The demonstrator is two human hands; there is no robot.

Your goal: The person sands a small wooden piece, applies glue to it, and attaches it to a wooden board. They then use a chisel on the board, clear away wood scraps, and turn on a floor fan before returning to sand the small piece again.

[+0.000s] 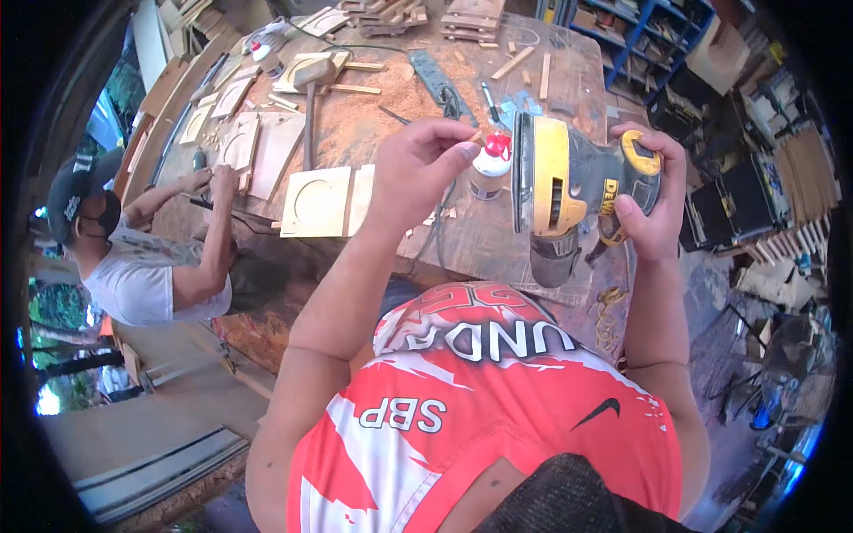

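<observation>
My right hand (659,226) grips a yellow and black DeWalt sander (553,178) by its rear end, thumb across the body. The tool is tipped on its side, so its flat sanding pad (522,173) faces left toward my other hand. My left hand (418,169) is closed in a pinch, thumb against index finger, just left of the pad. A small tan bit shows at those fingertips; I cannot tell what it is. Between the hand and the pad, a white bottle with a red cap (491,164) stands on the workbench (475,235).
A co-worker (147,258) works at the bench's left side. Wood panels with round cut-outs (317,202), a mallet (311,93), sawdust (355,124) and a power strip (433,80) lie on the bench. Blue shelves (653,40) stand at the back right.
</observation>
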